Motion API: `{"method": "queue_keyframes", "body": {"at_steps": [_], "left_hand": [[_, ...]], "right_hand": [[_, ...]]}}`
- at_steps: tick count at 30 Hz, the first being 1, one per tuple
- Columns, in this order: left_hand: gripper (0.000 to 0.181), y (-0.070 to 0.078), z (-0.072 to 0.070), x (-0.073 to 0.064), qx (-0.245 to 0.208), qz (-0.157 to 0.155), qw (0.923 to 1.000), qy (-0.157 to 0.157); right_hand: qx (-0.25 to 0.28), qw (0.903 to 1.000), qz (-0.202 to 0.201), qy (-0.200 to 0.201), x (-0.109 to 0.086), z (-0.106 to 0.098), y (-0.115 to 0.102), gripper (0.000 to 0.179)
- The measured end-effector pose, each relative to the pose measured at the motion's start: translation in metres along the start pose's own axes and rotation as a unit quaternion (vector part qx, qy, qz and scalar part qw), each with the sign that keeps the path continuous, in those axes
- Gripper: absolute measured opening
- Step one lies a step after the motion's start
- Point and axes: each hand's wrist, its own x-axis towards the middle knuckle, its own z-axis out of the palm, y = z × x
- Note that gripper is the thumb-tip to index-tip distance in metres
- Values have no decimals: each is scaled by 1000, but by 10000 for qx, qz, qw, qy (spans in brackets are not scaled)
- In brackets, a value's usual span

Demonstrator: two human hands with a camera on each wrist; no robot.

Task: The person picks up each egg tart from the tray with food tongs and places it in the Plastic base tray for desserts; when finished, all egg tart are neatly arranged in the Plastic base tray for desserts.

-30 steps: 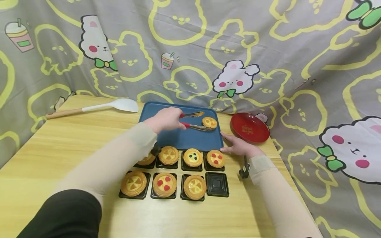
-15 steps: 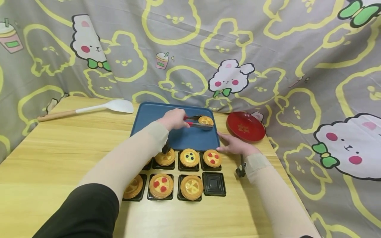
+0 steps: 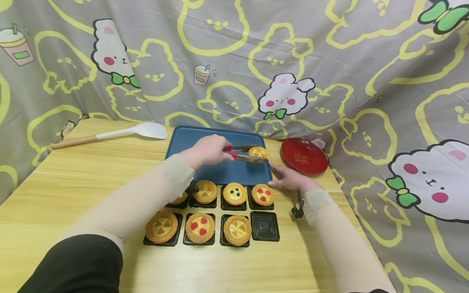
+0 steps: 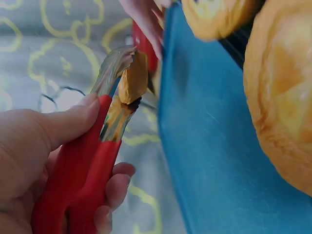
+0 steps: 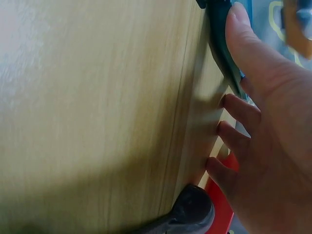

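In the head view my left hand (image 3: 210, 150) grips red-handled metal tongs (image 3: 242, 156) over the blue tray (image 3: 227, 173). A custard tart (image 3: 258, 152) is caught between the tong tips, near the tray's right side. From the left wrist, the tart (image 4: 134, 80) shows edge-on between the tips, and the thumb and fingers wrap the red handles (image 4: 83, 180). My right hand (image 3: 291, 179) touches the tray's right edge with its fingers spread. The right wrist view has its thumb (image 5: 243, 39) along the dark tray edge (image 5: 222, 48) and the other fingertips low by the wooden table.
Several tarts, such as the blueberry-dotted tart (image 3: 234, 193), sit on black square holders in two rows before the tray. One bare black holder (image 3: 265, 226) ends the front row. A red plate (image 3: 304, 156) lies right; a white spatula (image 3: 150, 130) lies left. Patterned cloth (image 3: 234, 53) hangs behind.
The tongs have closed from around the tart onto it. The tart has come up off the tray and shifted slightly right with the left hand. The right hand stays at the tray's edge.
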Motion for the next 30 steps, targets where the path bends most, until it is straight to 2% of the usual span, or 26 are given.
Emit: {"method": "queue_keyframes", "body": {"at_steps": [6, 10, 14, 19, 24, 30], "left_hand": [[61, 12, -6, -46, -47, 414, 9988, -259], [63, 23, -7, -75, 1, 630, 9970, -439], [57, 36, -2, -94, 78, 1009, 9933, -565], [50, 47, 14, -106, 281, 1436, 9863, -756], [53, 53, 25, -109, 687, 1525, 9824, -836], [38, 56, 32, -104, 897, 1612, 9792, -843]], "right_hand": [[-18, 9995, -298, 134, 0, 1, 1, 85], [-122, 9990, -401, 161, -2, 0, 2, 83], [-108, 9993, -368, 47, -1, 0, 1, 86], [-5, 9998, -187, -65, -1, 0, 1, 94], [41, 9999, -148, -34, 1, 1, 2, 93], [7, 9998, -200, 10, 1, 1, 2, 93]]}}
